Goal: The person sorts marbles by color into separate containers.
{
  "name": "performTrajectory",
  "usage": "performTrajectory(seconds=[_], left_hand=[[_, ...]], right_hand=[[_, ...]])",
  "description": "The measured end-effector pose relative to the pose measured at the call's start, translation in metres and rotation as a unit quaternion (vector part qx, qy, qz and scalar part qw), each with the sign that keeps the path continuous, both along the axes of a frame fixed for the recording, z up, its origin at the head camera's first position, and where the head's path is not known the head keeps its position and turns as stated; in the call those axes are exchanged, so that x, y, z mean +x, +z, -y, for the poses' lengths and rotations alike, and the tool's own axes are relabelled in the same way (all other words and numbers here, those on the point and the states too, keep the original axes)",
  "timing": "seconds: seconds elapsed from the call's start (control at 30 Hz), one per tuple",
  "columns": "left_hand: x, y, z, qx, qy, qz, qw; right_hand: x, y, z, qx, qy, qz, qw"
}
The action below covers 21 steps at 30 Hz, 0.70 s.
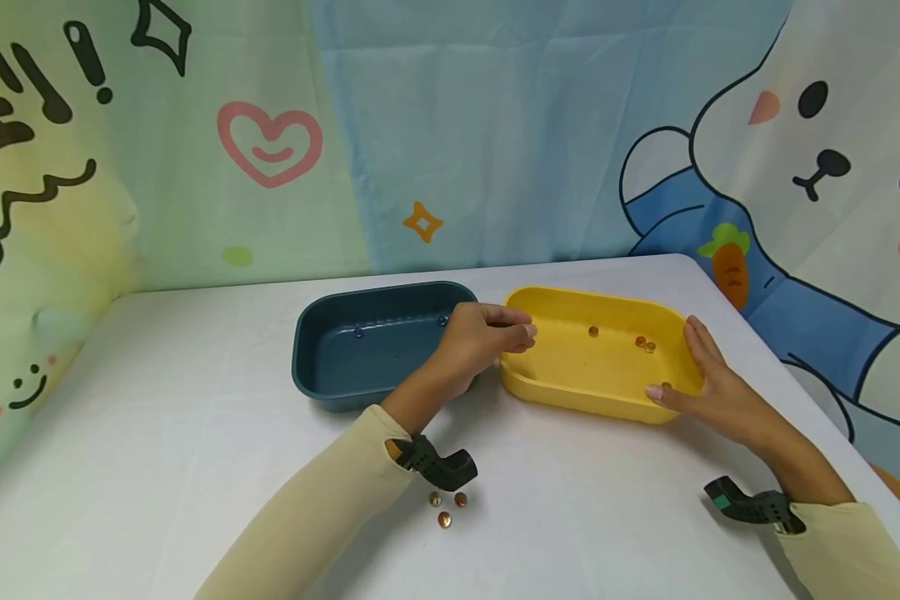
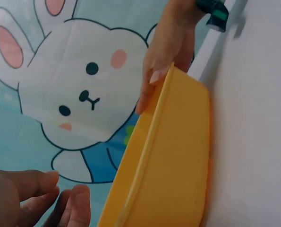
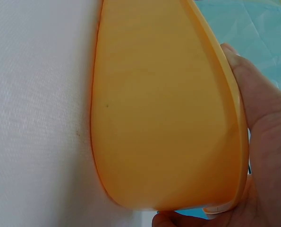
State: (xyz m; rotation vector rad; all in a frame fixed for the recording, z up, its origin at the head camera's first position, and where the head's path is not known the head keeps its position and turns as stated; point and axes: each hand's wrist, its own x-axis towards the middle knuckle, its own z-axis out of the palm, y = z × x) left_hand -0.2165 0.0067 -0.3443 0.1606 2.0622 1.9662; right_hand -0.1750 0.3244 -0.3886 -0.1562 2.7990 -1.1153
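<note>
Over the left end of the yellow tray (image 1: 592, 398) hovers my left hand (image 1: 487, 333), its thumb and fingertips close together. In the left wrist view a small gap shows between those fingertips (image 2: 49, 179), and no object is visible there. My right hand (image 1: 727, 400) grips the tray's right end, with the thumb over the near rim and the fingers at the far right corner. Several small shiny beads (image 1: 641, 342), amber and brownish, lie inside the yellow tray. The right wrist view shows the tray's outer wall (image 3: 164, 104) and the hand along its rim.
A dark blue tray (image 1: 345, 400) stands left of the yellow one, with small bluish beads (image 1: 358, 332) inside. Three amber-toned beads (image 1: 444, 520) lie on the white table (image 1: 570, 517) near my left wrist. A printed cloth (image 1: 495, 133) hangs behind the table.
</note>
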Motion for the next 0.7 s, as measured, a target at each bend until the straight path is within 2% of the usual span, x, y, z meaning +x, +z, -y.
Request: performTrajectory(seconds=[0.23,0.4,0.7], left_hand=[[0.009,0.001,0.006,0.004,-0.035,-0.023,0.9991],[0.017,0.001,0.012,-0.001,-0.052,-0.025,0.9983],[0.036,-0.011,0.03,-0.016,-0.071,-0.021,0.9972]], right_hand=[[-0.002,-0.001,-0.002,0.004,0.004,-0.005,1.0],[-0.002,-0.002,-0.003,0.001,0.003,-0.001,1.0],[-0.002,-0.003,-0.003,-0.002,0.002,0.001,1.0]])
